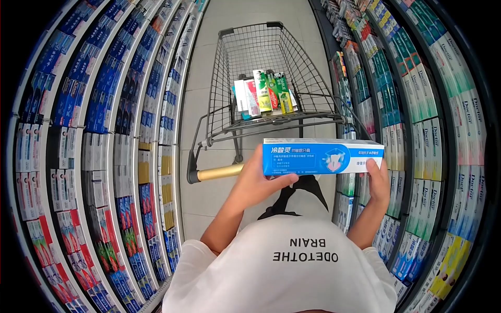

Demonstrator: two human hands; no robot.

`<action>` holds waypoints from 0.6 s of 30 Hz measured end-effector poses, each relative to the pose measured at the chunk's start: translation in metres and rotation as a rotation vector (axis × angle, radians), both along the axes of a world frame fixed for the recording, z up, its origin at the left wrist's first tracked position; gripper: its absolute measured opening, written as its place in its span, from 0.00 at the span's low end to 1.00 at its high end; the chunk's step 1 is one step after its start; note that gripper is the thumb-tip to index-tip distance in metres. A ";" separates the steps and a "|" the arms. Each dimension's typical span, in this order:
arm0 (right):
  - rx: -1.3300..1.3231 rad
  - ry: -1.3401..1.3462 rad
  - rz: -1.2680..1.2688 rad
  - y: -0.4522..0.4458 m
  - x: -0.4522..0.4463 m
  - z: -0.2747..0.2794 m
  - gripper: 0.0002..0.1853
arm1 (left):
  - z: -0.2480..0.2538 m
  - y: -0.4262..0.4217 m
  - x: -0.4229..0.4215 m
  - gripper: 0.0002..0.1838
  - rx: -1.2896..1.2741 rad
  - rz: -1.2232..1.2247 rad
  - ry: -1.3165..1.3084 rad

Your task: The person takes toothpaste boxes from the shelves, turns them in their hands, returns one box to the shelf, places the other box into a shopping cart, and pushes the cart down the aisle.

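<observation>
A blue and white toothpaste box (308,158) is held level in front of my chest, its printed long side turned up toward me. My left hand (255,180) grips its left end, thumb along the lower edge and fingers hidden behind. At the box's right end my right hand (377,182) closes around the corner, with the thumb on the front face. Just beyond the box stands a wire shopping cart (245,52), its gold-coloured handle (219,172) partly hidden by my left hand and the box. Several upright toothpaste boxes (263,94) sit in the cart.
Shelves of mostly blue toothpaste boxes (96,68) line the left side of the aisle. On the right, shelves hold white and green boxes (433,141) and yellow ones (443,268). Pale floor tiles (201,99) run between the shelves.
</observation>
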State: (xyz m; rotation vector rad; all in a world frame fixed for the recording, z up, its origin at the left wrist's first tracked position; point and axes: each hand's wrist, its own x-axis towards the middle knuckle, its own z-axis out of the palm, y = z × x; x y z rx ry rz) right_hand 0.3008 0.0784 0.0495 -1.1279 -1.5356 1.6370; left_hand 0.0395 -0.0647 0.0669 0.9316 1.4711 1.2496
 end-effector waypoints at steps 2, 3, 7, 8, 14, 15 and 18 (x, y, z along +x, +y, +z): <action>-0.012 -0.020 -0.009 -0.007 0.008 0.000 0.23 | 0.001 0.000 0.002 0.31 -0.007 -0.041 0.044; -0.031 -0.021 -0.013 -0.011 0.013 -0.001 0.23 | 0.001 0.000 0.003 0.32 -0.008 -0.058 0.084; -0.048 0.018 0.028 -0.012 0.035 -0.011 0.26 | 0.004 -0.009 0.020 0.31 -0.026 -0.048 0.122; -0.017 0.036 0.034 -0.013 0.038 -0.012 0.27 | 0.004 -0.010 0.026 0.31 0.023 -0.022 0.111; 0.052 0.115 0.150 -0.016 0.084 0.006 0.33 | -0.005 -0.015 0.065 0.31 0.204 0.009 -0.078; 0.091 0.077 0.156 -0.020 0.097 0.010 0.32 | -0.003 -0.014 0.072 0.31 0.211 -0.030 -0.040; 0.231 -0.064 0.155 -0.037 0.137 0.024 0.30 | 0.001 -0.007 0.102 0.30 0.226 -0.115 -0.019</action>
